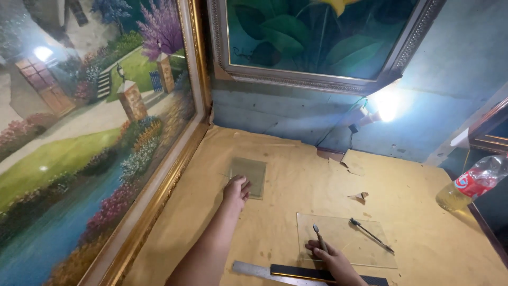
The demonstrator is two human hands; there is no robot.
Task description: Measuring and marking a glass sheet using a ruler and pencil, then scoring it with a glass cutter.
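Metal ruler [259, 270] and black bar [317, 274] at 6 o'clock ran off bottom edge. Garden painting [79, 132] cropped at 9, leaf painting [317, 37] at 12. Bottle [473, 182] at 3: neck hidden.

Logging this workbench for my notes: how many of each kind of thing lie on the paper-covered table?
Glass panes: 2, a small one under the left hand, a larger one by the right hand
Slim hand tools: 2, one in the right hand, one on the larger pane
Metal rulers: 1
Plastic bottles: 1
Total: 6
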